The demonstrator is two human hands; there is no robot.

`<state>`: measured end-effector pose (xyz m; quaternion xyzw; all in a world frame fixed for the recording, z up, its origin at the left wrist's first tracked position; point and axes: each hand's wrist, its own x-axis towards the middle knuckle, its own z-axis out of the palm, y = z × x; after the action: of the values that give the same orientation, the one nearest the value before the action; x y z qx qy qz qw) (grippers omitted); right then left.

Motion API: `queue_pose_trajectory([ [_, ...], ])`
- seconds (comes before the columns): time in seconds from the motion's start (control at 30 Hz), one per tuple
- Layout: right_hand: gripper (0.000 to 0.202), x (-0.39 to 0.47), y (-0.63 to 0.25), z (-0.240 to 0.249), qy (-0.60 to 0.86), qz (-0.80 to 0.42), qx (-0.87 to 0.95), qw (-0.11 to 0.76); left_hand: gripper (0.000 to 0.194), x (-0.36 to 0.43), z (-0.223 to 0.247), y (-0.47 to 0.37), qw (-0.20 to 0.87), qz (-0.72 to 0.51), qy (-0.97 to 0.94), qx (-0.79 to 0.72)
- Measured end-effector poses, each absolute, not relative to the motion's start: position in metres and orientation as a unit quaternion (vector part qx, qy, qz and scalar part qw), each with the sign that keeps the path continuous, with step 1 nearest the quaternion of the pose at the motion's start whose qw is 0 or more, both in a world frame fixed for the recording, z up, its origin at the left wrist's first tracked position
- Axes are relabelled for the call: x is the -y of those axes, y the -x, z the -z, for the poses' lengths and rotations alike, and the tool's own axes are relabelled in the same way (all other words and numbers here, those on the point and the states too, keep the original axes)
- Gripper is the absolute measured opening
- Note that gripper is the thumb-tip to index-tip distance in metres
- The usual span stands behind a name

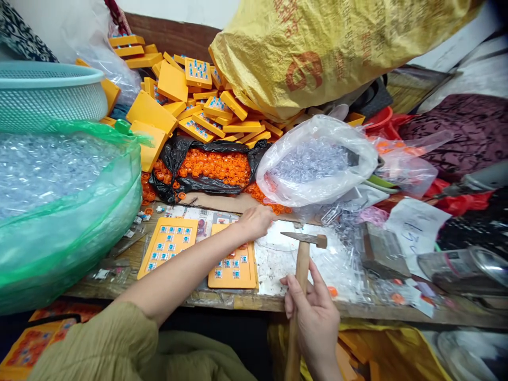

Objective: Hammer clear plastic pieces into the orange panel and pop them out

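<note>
My right hand [313,312] is wrapped round the wooden handle of a hammer [302,267], held upright over the bench's front edge, its metal head at the top. My left hand [256,222] reaches across to the back of the white work surface, close to loose orange rings [278,207]. Its fingers are curled together; whatever they hold is hidden. Under my left forearm lies a yellow-orange board [232,280] set with small blue-centred pieces, partly covered by the arm. A similar board [166,246] lies to its left.
Behind stand a black bag of orange rings [214,168] and a white bag of clear plastic pieces [313,159]. A green bag [79,222] bulges at left below a blue basket [51,90]. Yellow boards [172,82] pile up behind. A metal block [383,248] sits at right.
</note>
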<state>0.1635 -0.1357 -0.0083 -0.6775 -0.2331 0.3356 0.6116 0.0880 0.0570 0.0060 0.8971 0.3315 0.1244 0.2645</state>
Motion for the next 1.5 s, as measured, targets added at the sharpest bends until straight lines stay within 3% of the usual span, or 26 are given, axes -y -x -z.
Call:
queue_pose_trajectory([
  [0.33, 0.078, 0.133, -0.163, 0.012, 0.667, -0.361, 0.243, 0.605, 0.02, -0.091, 0.001, -0.042, 0.255, -0.136, -0.853, -0.435],
  [0.5, 0.079, 0.139, -0.166, 0.01, 0.687, -0.36, 0.259, 0.576, 0.021, -0.068, -0.006, -0.027, 0.254, -0.169, -0.849, -0.433],
  [0.73, 0.04, 0.162, -0.161, 0.003, 0.683, -0.207, 0.523, 0.466, 0.031, 0.032, -0.014, 0.031, 0.297, -0.287, -0.823, -0.391],
  [0.9, 0.058, 0.16, -0.152, -0.004, 0.59, -0.156, 0.674, 0.416, 0.038, 0.053, 0.003, 0.039, 0.283, -0.311, -0.807, -0.416],
  [1.03, 0.055, 0.16, -0.15, -0.009, 0.584, -0.15, 0.713, 0.358, 0.046, 0.051, 0.005, 0.036, 0.279, -0.33, -0.801, -0.414],
  [1.2, 0.063, 0.161, -0.151, -0.012, 0.58, -0.126, 0.713, 0.374, 0.045, 0.051, -0.001, 0.035, 0.285, -0.323, -0.8, -0.418],
  [1.37, 0.052, 0.161, -0.152, -0.008, 0.579, -0.166, 0.728, 0.326, 0.045, 0.053, -0.001, 0.033, 0.331, -0.287, -0.775, -0.455],
  [1.5, 0.041, 0.159, -0.156, -0.002, 0.64, -0.265, 0.619, 0.37, 0.05, 0.047, -0.002, 0.037, 0.363, -0.274, -0.761, -0.462],
])
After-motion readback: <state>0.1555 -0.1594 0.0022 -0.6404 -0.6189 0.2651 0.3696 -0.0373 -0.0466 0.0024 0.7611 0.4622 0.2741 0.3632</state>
